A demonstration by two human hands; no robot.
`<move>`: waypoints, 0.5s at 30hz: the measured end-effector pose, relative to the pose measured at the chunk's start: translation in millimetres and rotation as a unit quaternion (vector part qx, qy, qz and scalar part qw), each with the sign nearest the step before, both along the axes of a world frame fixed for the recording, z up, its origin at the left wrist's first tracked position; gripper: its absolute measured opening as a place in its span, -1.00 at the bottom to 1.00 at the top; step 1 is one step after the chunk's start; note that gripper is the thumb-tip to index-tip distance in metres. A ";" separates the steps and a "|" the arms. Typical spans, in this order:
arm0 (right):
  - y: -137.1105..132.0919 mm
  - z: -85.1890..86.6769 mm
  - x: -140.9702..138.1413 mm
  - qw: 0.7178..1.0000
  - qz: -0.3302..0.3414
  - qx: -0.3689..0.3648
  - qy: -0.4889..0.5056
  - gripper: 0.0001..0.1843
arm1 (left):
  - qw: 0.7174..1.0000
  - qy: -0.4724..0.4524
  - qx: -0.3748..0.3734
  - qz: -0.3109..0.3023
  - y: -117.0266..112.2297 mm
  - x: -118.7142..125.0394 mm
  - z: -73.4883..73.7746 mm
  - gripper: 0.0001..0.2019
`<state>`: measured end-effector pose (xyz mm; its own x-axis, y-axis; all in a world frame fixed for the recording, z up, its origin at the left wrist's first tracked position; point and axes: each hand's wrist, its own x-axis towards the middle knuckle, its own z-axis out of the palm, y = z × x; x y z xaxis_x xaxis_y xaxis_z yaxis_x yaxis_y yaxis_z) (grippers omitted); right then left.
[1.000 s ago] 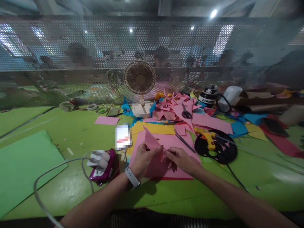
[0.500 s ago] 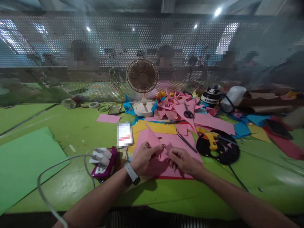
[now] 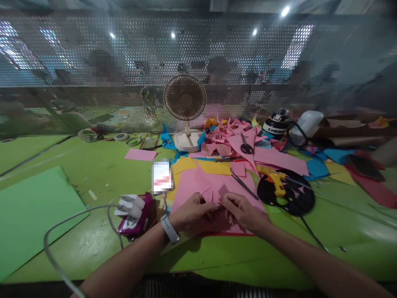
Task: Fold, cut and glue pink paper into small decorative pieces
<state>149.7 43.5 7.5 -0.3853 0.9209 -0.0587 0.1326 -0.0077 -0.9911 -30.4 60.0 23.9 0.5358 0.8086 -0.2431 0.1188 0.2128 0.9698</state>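
Observation:
Both my hands meet over a large pink paper sheet (image 3: 192,184) lying on the green table (image 3: 102,165). My left hand (image 3: 190,213), with a white watch on its wrist, pinches a small folded pink paper piece (image 3: 207,195) from the left. From the right, my right hand (image 3: 243,212) has its curled fingers on the same piece. The piece sits low, close to the sheet, and most of it is hidden by my fingers.
A small desk fan (image 3: 185,108) stands behind a heap of pink, yellow and blue paper scraps with scissors (image 3: 246,146) on top. A yellow glue gun (image 3: 274,179) lies on a black disc. A magenta power strip (image 3: 136,216) with a white cable lies left. A green sheet (image 3: 31,211) is far left. A perforated metal screen runs along the back.
The folded pink piece, held up with its point raised a second ago, has come down flat toward the sheet. Both hands lowered with it and stayed together.

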 end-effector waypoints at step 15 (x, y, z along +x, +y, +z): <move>-1.3 8.3 6.5 0.999 0.016 -0.015 -0.049 -0.60 | 0.999 0.013 0.032 -0.016 -5.1 3.8 9.5 -0.63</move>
<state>156.2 42.3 15.8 -0.4056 0.9055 -0.1250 0.2293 -0.0316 -0.9728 -26.6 54.9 33.3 0.5558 0.8056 -0.2049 0.1501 0.1452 0.9780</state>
